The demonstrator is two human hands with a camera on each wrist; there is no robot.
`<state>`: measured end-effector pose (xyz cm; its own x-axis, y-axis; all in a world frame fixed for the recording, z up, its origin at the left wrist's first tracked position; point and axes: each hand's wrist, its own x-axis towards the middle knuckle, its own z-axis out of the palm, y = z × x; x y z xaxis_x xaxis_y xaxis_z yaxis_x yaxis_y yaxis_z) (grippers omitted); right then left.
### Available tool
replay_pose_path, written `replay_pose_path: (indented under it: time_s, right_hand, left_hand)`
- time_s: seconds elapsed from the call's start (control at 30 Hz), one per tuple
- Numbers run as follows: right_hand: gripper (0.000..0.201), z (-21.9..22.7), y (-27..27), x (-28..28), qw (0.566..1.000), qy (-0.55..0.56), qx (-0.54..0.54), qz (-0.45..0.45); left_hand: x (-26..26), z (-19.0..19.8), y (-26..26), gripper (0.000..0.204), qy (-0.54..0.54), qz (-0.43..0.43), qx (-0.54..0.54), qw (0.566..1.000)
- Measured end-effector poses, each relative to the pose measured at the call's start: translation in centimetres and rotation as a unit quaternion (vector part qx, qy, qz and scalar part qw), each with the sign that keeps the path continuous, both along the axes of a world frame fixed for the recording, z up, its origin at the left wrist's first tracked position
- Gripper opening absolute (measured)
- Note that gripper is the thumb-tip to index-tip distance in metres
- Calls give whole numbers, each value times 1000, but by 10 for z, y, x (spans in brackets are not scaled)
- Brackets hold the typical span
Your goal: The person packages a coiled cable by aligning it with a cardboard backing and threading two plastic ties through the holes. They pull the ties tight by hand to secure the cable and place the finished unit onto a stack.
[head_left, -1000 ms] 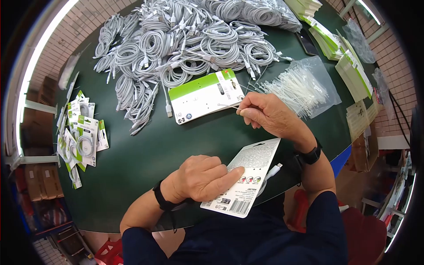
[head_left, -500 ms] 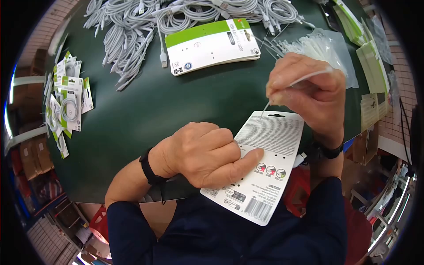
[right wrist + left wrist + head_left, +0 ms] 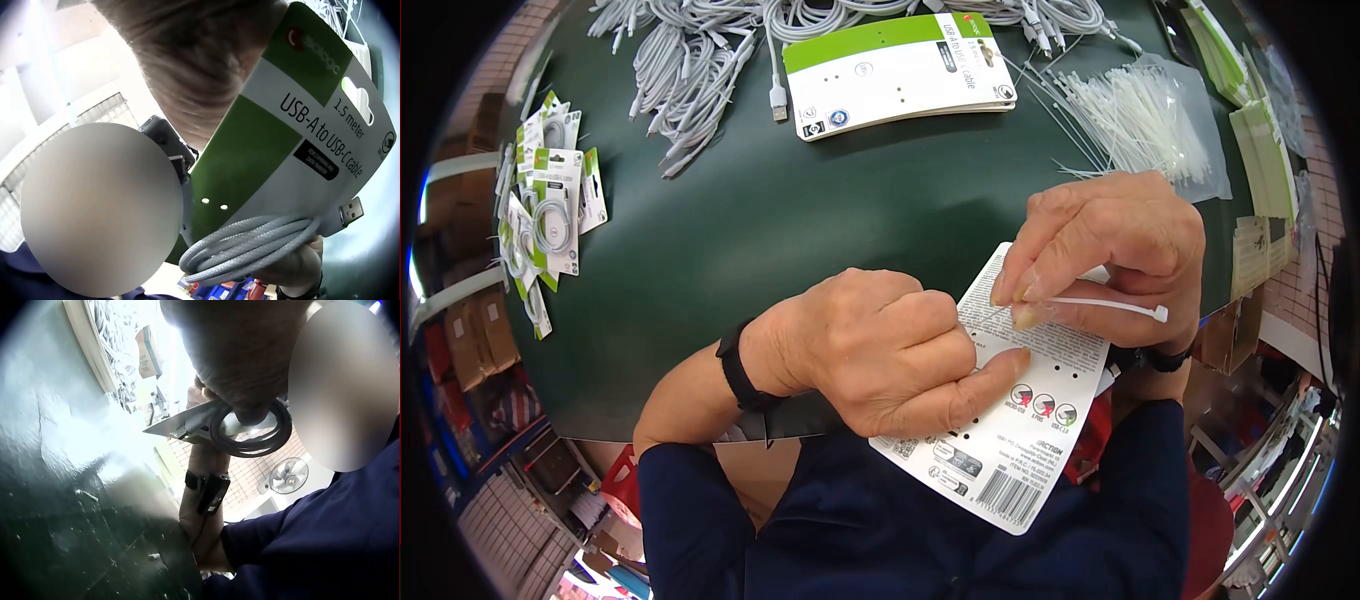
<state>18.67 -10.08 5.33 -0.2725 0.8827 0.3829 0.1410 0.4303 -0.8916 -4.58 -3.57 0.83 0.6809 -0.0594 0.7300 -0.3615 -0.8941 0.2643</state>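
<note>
My left hand [image 3: 890, 350] grips a white packaging card [image 3: 1040, 450], printed back up, its thumb lying across the card. Behind the card, a coiled grey USB cable [image 3: 250, 247] is held against the green-and-white front; its USB-A plug [image 3: 353, 211] sticks out to one side in the right wrist view. My right hand [image 3: 1120, 240] is over the card's upper half and pinches a thin white cable tie [image 3: 1110, 304] between thumb and fingertips. The tie's head points right, and its thin end reaches down at the card near the left thumb. Left fingers beneath the card are hidden in the head view.
A stack of green-and-white cards [image 3: 900, 90] lies ahead on the dark green table [image 3: 700, 240]. Behind it are heaped grey cables [image 3: 690, 95]. Loose cable ties [image 3: 1140, 120] spill from a plastic bag at right, beside more card stacks [image 3: 1265, 150]. Carded cables [image 3: 555, 215] lie at left.
My right hand has come back from beside the card stack to the held card, bringing the cable tie down to its back. The left hand keeps its grip; the head view has shifted.
</note>
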Motion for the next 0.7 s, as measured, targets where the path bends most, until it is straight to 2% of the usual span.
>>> replay_pose_path:
  time_s: [0.47,0.7]
  right_hand:
    - [14,0,1,0,999,-23,-26,26]
    - [17,-3,2,3,993,-47,-72,84]
  left_hand:
    - [2,-1,0,51,-11,1,-13,1000]
    - [3,-1,-1,50,-4,1,-17,1000]
